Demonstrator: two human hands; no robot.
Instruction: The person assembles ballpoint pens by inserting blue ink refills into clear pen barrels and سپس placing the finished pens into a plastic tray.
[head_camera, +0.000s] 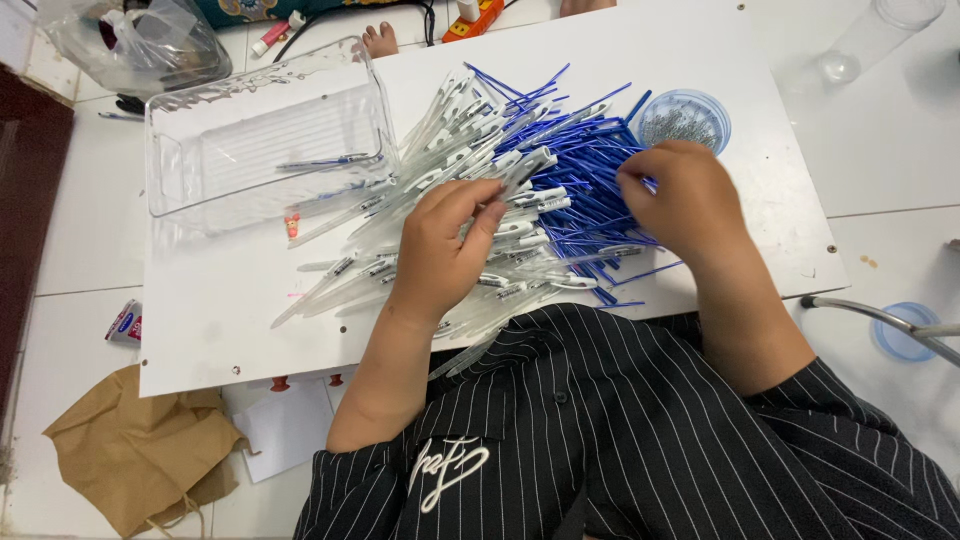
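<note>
A heap of pen barrels (440, 170) lies on the middle of the low board (220, 320), with a pile of ink refills (585, 190) just to its right, the two overlapping. A plastic bin (200, 140) stands on the board's far left part, holding one pen (322, 162), and a small round cup (684, 118) sits behind the refills at the far right. The left hand (445, 245) rests on the barrels; the right hand (685, 200) rests on the refills.

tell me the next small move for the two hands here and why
Probably lift one thin blue ink refill with the right hand and bring it to the clear plastic pen barrel in the left hand: the right fingers already rest on the refill pile.
</note>
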